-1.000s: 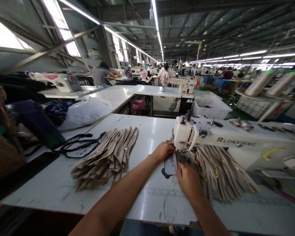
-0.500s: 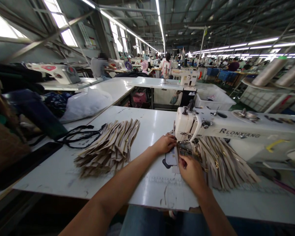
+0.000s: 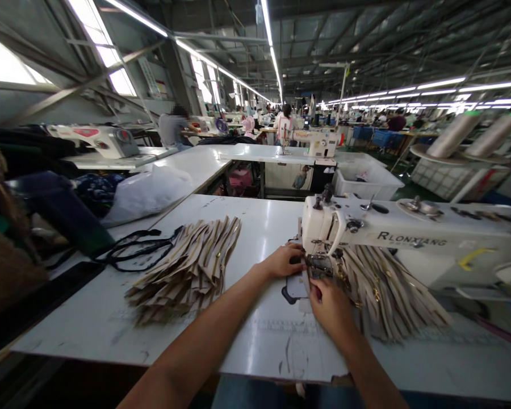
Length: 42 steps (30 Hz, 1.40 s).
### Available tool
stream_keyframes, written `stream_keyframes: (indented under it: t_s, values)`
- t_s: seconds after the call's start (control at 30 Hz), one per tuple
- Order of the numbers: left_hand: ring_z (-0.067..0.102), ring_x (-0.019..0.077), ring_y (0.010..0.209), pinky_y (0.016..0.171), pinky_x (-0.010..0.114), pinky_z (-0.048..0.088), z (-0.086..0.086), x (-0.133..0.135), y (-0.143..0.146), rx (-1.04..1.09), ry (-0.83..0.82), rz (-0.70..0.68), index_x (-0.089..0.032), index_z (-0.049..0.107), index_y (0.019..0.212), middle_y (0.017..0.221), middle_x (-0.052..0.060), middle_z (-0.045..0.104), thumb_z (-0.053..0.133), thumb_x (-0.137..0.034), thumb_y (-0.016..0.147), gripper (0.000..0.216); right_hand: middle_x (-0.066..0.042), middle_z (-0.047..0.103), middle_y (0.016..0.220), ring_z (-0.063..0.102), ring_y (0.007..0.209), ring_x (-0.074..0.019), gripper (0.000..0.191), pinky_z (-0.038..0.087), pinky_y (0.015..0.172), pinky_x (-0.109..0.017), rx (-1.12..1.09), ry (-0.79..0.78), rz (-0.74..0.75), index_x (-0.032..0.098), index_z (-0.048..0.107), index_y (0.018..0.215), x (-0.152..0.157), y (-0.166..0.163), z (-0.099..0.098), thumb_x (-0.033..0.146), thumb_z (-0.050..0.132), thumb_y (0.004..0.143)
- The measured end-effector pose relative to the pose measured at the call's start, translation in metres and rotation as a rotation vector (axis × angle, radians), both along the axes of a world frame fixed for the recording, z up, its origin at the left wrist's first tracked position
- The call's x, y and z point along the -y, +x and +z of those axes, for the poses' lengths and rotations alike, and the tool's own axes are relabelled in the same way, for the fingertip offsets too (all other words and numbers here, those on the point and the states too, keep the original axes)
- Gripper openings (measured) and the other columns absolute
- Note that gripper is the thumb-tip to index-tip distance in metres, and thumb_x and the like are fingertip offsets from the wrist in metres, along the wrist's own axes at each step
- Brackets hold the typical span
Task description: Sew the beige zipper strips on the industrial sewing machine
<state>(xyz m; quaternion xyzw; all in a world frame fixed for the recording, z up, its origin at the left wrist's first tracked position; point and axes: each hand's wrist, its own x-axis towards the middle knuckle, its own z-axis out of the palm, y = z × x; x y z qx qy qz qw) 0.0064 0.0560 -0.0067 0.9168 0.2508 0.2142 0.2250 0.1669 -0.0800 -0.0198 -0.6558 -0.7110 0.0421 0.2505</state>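
Observation:
A white sewing machine (image 3: 409, 238) stands on the white table (image 3: 255, 341) in front of me. My left hand (image 3: 283, 261) rests beside its needle, fingers curled down on the small piece under the presser foot (image 3: 319, 267). My right hand (image 3: 330, 304) sits just in front of the needle, its fingers pinched on the same small piece; what that piece is stays hidden. A fanned pile of beige zipper strips (image 3: 189, 272) lies to the left. A second heap of beige strips (image 3: 387, 295) lies under the machine arm, right of my right hand.
Black cords (image 3: 132, 253) trail left of the pile, near a white plastic bag (image 3: 147, 193) and dark cloth (image 3: 55, 210). Thread cones (image 3: 451, 136) stand at the right. A white crate (image 3: 368, 182), another machine (image 3: 317, 142) and seated people lie beyond.
Both hands stay at the needle with only small finger shifts. The view itself has tilted slightly.

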Motion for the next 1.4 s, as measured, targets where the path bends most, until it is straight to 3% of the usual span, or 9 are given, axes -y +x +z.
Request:
stream_keyframes:
  t_s: [0.17,0.3,0.37,0.43,0.53,0.63,1.13,1.4]
  values:
    - [0.055,0.0240,0.113,0.100,0.035,0.045,0.006,0.010,0.002,-0.018,0.001,0.138,-0.013,0.061,0.112,0.122,0.012,0.055,0.073,-0.024,0.077,0.039,-0.006,0.072,0.088,0.067,0.079,-0.0187,0.025,0.045,0.069,-0.026,-0.002,-0.003,-0.012,0.019,0.071,0.097,0.001,-0.001,0.001,0.013,0.050,0.086]
    - [0.061,0.0257,0.093,0.084,0.036,0.051,0.018,0.027,0.004,-0.232,0.067,0.280,-0.015,0.064,0.087,0.096,0.008,0.060,0.069,-0.030,0.080,0.017,-0.006,0.072,0.088,0.066,0.079,-0.0182,0.024,0.044,0.070,-0.026,-0.009,-0.006,0.001,0.019,0.070,0.094,0.001,0.000,0.005,0.013,0.049,0.085]
    - [0.062,0.0221,0.083,0.076,0.031,0.052,0.024,0.037,0.004,-0.288,0.057,0.206,-0.018,0.063,0.080,0.088,0.005,0.060,0.067,-0.030,0.081,0.013,-0.005,0.070,0.084,0.065,0.077,-0.0177,0.021,0.043,0.069,-0.025,-0.001,-0.013,0.023,0.019,0.069,0.088,0.001,0.003,0.008,0.013,0.049,0.085]
    - [0.062,0.0196,0.084,0.074,0.027,0.051,0.026,0.045,0.002,-0.236,0.055,0.058,-0.019,0.064,0.088,0.092,0.004,0.061,0.067,-0.028,0.081,0.012,-0.004,0.068,0.080,0.064,0.074,-0.0170,0.018,0.042,0.067,-0.025,0.012,-0.013,0.043,0.019,0.067,0.085,0.004,0.006,0.009,0.015,0.049,0.084]
    - [0.060,0.0211,0.096,0.084,0.028,0.050,0.023,0.049,-0.002,-0.070,0.075,-0.121,-0.019,0.061,0.109,0.107,0.008,0.059,0.064,-0.024,0.084,0.026,-0.003,0.065,0.078,0.061,0.073,-0.0162,0.015,0.040,0.066,-0.025,0.005,0.019,0.074,0.019,0.065,0.085,0.009,0.011,0.008,0.017,0.050,0.083]
    - [0.059,0.0226,0.102,0.091,0.032,0.049,0.016,0.048,-0.005,0.027,0.071,-0.180,-0.017,0.061,0.113,0.112,0.012,0.057,0.060,-0.024,0.088,0.026,-0.002,0.061,0.077,0.058,0.072,-0.0154,0.012,0.040,0.066,-0.025,-0.014,0.073,0.096,0.020,0.061,0.083,0.013,0.013,0.004,0.017,0.049,0.082]
    - [0.058,0.0214,0.101,0.091,0.032,0.048,0.008,0.052,-0.007,-0.003,0.126,-0.158,-0.020,0.069,0.104,0.110,0.010,0.059,0.056,-0.026,0.093,0.018,-0.004,0.061,0.084,0.059,0.079,-0.0166,0.013,0.043,0.073,-0.026,0.001,0.065,0.113,0.020,0.060,0.082,0.019,0.012,0.003,0.017,0.048,0.083]
    - [0.057,0.0210,0.096,0.086,0.031,0.048,0.011,0.055,-0.007,-0.025,0.163,-0.123,-0.018,0.070,0.101,0.103,0.010,0.061,0.050,-0.026,0.095,0.023,-0.004,0.062,0.083,0.060,0.075,-0.0167,0.015,0.041,0.068,-0.027,0.035,0.057,0.056,0.021,0.062,0.081,0.016,0.007,0.004,0.020,0.047,0.085]
